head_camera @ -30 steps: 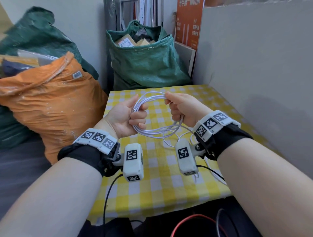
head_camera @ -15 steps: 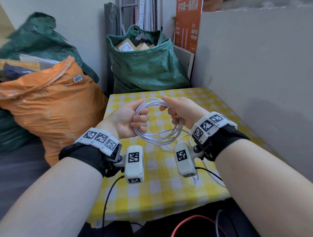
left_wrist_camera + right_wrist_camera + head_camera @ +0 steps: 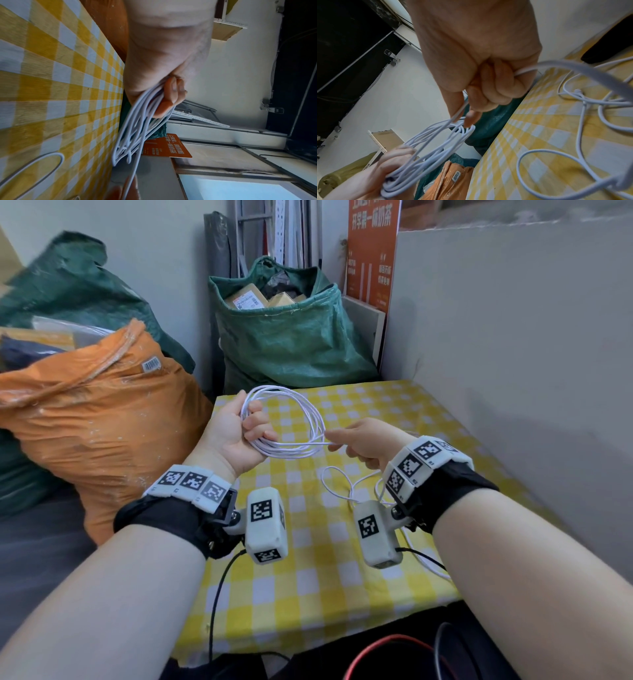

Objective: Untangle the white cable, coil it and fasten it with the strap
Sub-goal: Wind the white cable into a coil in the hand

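Note:
My left hand [image 3: 239, 433] grips a coil of several loops of white cable [image 3: 301, 405] above the yellow checked tablecloth [image 3: 308, 577]. The coil [image 3: 137, 121] runs through the curled left fingers [image 3: 171, 97]. To its right, my right hand [image 3: 366, 440] pinches a single strand [image 3: 458, 112] leading from the coil, fingers curled round it. The loose rest of the cable [image 3: 339, 487] lies in loops on the cloth under the right wrist, also visible as loops [image 3: 573, 101] in the right wrist view. No strap shows in any view.
An orange sack [image 3: 96, 419] stands left of the table and a green sack [image 3: 291, 337] with boxes behind it. A grey board [image 3: 513, 337] walls the right side. Black and red wires [image 3: 394, 645] hang at the near table edge.
The right hand has let go of the coil's right side and moved down and right, now pulling a single strand. The left hand has turned the coil more upright.

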`<state>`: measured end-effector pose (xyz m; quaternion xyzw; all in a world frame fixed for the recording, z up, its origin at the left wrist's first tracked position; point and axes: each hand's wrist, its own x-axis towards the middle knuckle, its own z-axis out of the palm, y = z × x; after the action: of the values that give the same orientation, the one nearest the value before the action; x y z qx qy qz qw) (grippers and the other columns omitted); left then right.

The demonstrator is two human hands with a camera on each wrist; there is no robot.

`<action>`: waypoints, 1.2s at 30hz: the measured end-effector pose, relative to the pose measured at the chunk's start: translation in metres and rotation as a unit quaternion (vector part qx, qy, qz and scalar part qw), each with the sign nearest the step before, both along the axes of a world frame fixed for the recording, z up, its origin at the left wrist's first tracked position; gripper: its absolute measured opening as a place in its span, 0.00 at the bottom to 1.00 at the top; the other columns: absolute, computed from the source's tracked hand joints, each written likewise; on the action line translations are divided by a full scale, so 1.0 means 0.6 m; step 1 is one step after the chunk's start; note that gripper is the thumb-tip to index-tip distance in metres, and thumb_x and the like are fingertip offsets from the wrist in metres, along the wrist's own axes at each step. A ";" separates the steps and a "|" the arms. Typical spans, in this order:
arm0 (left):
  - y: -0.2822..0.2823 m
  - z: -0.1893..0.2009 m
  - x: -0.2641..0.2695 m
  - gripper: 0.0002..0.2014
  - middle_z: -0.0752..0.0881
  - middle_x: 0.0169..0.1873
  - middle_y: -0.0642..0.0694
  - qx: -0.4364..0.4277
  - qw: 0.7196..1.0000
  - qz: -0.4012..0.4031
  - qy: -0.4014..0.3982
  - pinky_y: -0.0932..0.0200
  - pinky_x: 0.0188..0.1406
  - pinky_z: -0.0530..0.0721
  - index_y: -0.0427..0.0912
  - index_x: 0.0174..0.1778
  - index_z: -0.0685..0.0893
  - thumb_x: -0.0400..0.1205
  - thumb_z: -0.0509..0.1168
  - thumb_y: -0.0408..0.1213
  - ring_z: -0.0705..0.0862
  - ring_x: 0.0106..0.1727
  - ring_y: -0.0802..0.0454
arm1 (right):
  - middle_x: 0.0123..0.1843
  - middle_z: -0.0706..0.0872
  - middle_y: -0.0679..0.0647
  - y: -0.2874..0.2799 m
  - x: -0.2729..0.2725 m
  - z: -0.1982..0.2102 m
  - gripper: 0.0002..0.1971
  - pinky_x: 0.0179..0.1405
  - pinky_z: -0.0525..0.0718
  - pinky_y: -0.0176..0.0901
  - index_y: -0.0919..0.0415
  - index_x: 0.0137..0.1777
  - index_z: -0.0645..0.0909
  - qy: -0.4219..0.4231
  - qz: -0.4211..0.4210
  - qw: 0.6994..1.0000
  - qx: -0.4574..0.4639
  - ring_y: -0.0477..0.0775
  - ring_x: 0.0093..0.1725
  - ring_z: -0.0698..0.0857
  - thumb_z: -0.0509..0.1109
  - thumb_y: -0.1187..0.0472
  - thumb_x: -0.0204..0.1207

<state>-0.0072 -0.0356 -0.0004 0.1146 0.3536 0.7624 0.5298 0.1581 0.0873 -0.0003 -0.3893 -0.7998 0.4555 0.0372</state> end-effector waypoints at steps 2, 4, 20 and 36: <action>0.000 -0.002 -0.003 0.23 0.61 0.13 0.53 0.015 1.000 0.024 -0.012 0.67 0.19 0.67 0.47 0.28 0.69 0.87 0.48 0.54 0.58 0.13 0.58 | 0.29 0.71 0.50 0.000 -0.001 0.000 0.18 0.23 0.64 0.40 0.56 0.37 0.83 0.004 0.002 1.000 0.016 0.50 0.23 0.64 0.66 0.43 0.78; -0.001 -0.003 -0.005 0.24 0.61 0.13 0.53 0.025 0.999 0.038 -0.020 0.68 0.18 0.67 0.47 0.28 0.68 0.87 0.47 0.54 0.58 0.12 0.58 | 0.29 0.71 0.50 0.001 -0.001 -0.003 0.17 0.23 0.63 0.41 0.56 0.34 0.81 0.004 0.009 1.000 0.029 0.50 0.23 0.65 0.67 0.44 0.77; -0.010 0.012 0.009 0.27 0.62 0.09 0.52 -0.001 0.997 -0.074 0.033 0.68 0.13 0.58 0.47 0.22 0.71 0.87 0.49 0.52 0.51 0.13 0.58 | 0.45 0.87 0.54 0.008 -0.003 -0.005 0.23 0.50 0.82 0.46 0.57 0.54 0.79 0.100 -0.036 0.984 -0.146 0.54 0.42 0.84 0.63 0.36 0.77; -0.020 0.006 0.022 0.29 0.62 0.12 0.53 -0.074 0.981 -0.140 0.110 0.67 0.17 0.69 0.42 0.24 0.79 0.86 0.48 0.54 0.60 0.11 0.58 | 0.19 0.64 0.45 -0.022 -0.001 0.022 0.24 0.14 0.65 0.33 0.56 0.30 0.65 0.303 -0.111 0.863 -0.389 0.44 0.15 0.57 0.62 0.39 0.79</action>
<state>0.0058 -0.0478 0.0032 0.2060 0.4457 0.6354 0.5960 0.1576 0.0740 0.0126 -0.3011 -0.4586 0.8178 0.1738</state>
